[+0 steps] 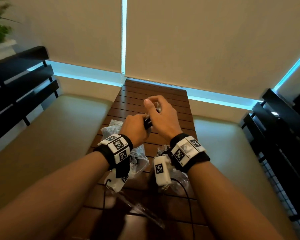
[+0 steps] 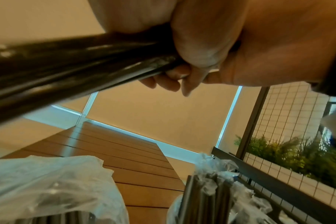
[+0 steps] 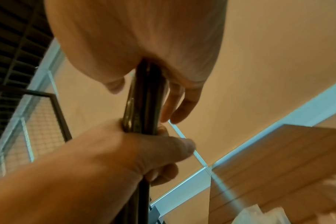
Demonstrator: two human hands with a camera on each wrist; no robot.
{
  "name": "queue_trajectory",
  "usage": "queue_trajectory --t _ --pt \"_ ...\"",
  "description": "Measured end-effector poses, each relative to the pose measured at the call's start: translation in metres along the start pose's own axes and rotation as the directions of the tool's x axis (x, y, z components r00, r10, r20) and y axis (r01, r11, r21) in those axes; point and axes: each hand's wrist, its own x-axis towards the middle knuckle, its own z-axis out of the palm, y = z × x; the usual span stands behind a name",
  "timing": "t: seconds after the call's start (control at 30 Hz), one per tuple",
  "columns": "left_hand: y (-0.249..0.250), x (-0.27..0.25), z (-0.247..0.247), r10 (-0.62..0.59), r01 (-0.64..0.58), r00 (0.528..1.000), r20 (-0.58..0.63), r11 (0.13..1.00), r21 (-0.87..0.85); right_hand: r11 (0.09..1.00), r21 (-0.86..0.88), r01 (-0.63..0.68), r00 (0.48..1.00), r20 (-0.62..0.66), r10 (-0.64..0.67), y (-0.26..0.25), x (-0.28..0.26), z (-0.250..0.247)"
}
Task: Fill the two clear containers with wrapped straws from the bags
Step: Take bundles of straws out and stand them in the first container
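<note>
Nearest, at the table's (image 1: 163,201) near edge, a clear bag (image 1: 138,157) lies half hidden under the wrists, then the left hand (image 1: 134,128) is curled around a bundle of dark wrapped straws (image 1: 148,122), and the right hand (image 1: 160,115) pinches its blurred upper end above the middle.

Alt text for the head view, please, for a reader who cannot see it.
Above a slatted wooden table, the left hand and right hand together grip a bundle of dark wrapped straws. Clear plastic bags lie on the table below the wrists, and cushioned benches flank it.
</note>
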Motion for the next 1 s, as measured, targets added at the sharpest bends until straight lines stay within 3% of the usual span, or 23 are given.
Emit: queue_trajectory --t 0.17,0.23,0.33,0.4,0.5,0.57,0.63,0.73,0.87,1.0 --pt "0.015 0.006 0.002 0.000 0.002 0.999 -0.040 0.999 0.034 0.987 0.147 -0.060 0.998 -0.023 0.064 0.007 -0.005 -0.006" --pt "0.026 0.007 0.006 0.007 -0.006 1.000 -0.018 1.000 0.019 0.989 0.143 -0.025 0.992 -0.115 0.042 0.004 -0.006 -0.008" --pt "0.028 0.001 0.015 0.045 -0.020 0.992 0.122 0.980 -0.196 0.995 0.094 -0.024 0.976 -0.215 0.044 0.005 -0.009 -0.022" --pt "0.016 -0.005 0.021 0.060 0.026 0.947 0.315 0.965 -0.262 0.992 0.090 -0.085 0.964 -0.244 0.105 0.012 -0.009 -0.040" --pt "-0.011 -0.015 0.032 0.002 -0.010 0.826 0.564 1.000 0.012 0.974 0.110 -0.200 0.929 -0.295 0.224 0.029 -0.002 -0.069" --pt "-0.022 -0.022 0.042 -0.075 -0.048 0.757 0.649 0.984 0.170 0.959 0.112 -0.259 0.901 -0.329 0.282 0.039 0.001 -0.080" --pt "-0.024 -0.027 0.053 -0.111 -0.033 0.735 0.669 0.980 0.198 0.947 0.095 -0.308 0.890 -0.323 0.321 0.043 -0.001 -0.082" --pt "-0.022 -0.031 0.069 -0.130 0.013 0.754 0.644 0.983 0.183 0.923 0.066 -0.380 0.879 -0.285 0.382 0.050 -0.006 -0.078" --pt "-0.026 -0.036 0.088 -0.204 0.104 0.763 0.613 0.975 0.195 0.884 0.045 -0.465 0.828 -0.330 0.452 0.056 -0.014 -0.075" --pt "-0.027 -0.036 0.095 -0.249 0.175 0.772 0.584 0.968 0.181 0.921 -0.009 -0.391 0.852 -0.381 0.358 0.053 -0.024 -0.069"
